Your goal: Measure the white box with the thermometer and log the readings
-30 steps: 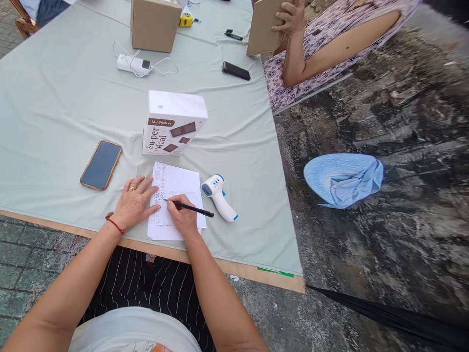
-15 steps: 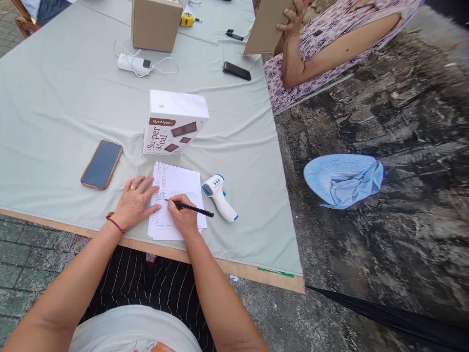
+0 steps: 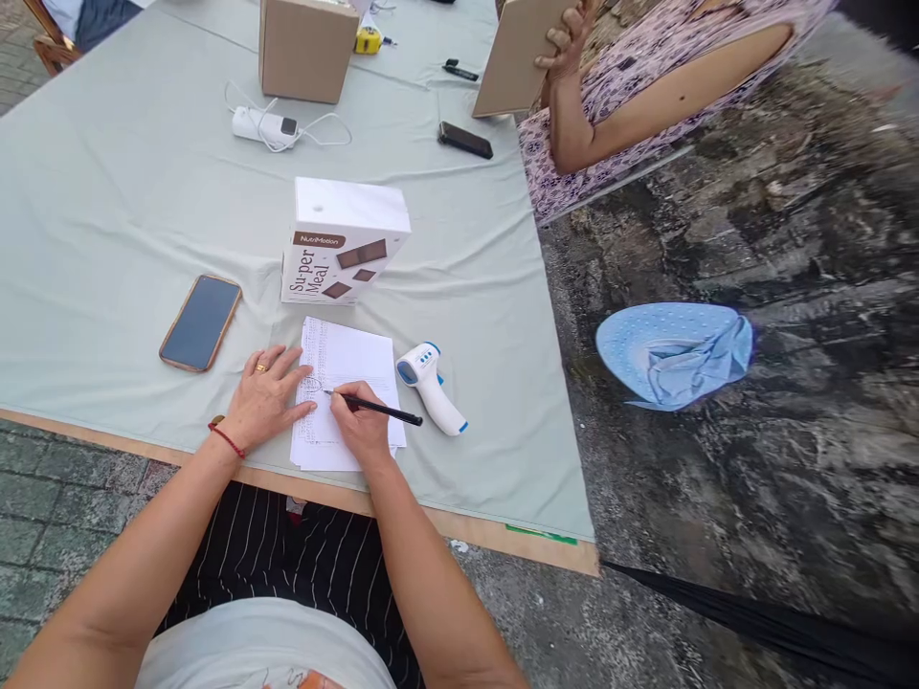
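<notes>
A small stack of printed paper sheets (image 3: 355, 354) lies near the table's front edge. My left hand (image 3: 267, 400) rests flat with fingers spread, its fingertips on the left edge of the sheets. In my right hand (image 3: 360, 426) is a black pen (image 3: 384, 410), its tip at the paper beside a hand-drawn loop. Just right of the sheets lies a white and blue infrared thermometer (image 3: 432, 388). Behind the sheets stands a white Su-per Meal box (image 3: 348, 244). A smartphone (image 3: 201, 322) in a brown case lies left of my left hand.
On the cloth-covered table (image 3: 495, 383) stand a cardboard box (image 3: 305, 53), a white power strip (image 3: 262, 126) with a cable, a yellow tape measure (image 3: 368, 40), a black phone (image 3: 465, 141) and a marker (image 3: 459, 71). Another person's hand (image 3: 566, 46) holds cardboard (image 3: 513, 57). A blue hat (image 3: 675, 354) lies on the ground.
My right hand and the pen have shifted very slightly right at the drawn loop. The other person's cardboard has tilted and moved a little left. My left hand stays put.
</notes>
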Motion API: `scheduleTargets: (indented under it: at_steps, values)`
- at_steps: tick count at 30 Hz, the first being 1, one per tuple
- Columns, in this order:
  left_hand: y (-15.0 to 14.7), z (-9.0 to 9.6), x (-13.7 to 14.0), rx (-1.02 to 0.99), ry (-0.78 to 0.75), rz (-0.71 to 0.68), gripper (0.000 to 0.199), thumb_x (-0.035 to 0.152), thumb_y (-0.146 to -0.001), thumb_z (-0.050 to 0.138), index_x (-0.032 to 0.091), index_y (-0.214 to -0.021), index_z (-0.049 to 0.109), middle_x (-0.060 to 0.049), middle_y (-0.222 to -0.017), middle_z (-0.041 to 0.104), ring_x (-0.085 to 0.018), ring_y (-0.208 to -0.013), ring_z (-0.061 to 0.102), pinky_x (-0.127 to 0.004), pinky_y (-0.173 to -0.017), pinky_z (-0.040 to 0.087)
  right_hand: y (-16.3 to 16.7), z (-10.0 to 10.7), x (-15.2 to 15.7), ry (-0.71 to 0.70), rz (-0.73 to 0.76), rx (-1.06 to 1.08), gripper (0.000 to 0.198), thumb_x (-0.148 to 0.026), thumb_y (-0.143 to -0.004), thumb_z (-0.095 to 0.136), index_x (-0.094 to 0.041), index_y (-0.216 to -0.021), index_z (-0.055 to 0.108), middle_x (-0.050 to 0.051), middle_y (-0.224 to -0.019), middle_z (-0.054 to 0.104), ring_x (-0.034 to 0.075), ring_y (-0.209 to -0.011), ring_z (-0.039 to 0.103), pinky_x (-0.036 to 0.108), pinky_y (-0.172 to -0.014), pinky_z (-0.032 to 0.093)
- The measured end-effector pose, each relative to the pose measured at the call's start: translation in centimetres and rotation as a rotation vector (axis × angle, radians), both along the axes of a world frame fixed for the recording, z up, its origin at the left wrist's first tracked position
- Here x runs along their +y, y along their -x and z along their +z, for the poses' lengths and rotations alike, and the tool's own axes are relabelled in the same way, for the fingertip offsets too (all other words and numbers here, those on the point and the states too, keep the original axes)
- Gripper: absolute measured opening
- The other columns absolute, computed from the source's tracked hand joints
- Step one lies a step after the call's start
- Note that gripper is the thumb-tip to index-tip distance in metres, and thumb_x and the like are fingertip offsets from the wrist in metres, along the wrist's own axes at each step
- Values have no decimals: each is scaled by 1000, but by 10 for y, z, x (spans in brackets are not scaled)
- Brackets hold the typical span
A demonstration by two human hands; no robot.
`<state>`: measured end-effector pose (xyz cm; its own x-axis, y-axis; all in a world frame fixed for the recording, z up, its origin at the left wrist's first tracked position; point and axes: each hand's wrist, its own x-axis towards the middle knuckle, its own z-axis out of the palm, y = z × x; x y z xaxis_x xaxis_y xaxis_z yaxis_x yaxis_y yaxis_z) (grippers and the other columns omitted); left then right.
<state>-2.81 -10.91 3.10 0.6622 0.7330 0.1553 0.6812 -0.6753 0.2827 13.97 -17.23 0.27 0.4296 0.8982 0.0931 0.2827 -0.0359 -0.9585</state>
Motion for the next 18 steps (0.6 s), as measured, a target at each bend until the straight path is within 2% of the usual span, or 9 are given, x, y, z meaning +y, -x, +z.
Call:
scheduleTargets:
  at_steps: [18]
  values:
    - [0,-2,0,-25,11,-2,45,43,-86,67,24,-126,62,-12,-146,54,-36,-137,43,-57,-114,30,0,-1,0,-26,16,-34,11,-32,-74,55,-22,-70,58,-4,-61,59,12,-57,51,28,-59,46]
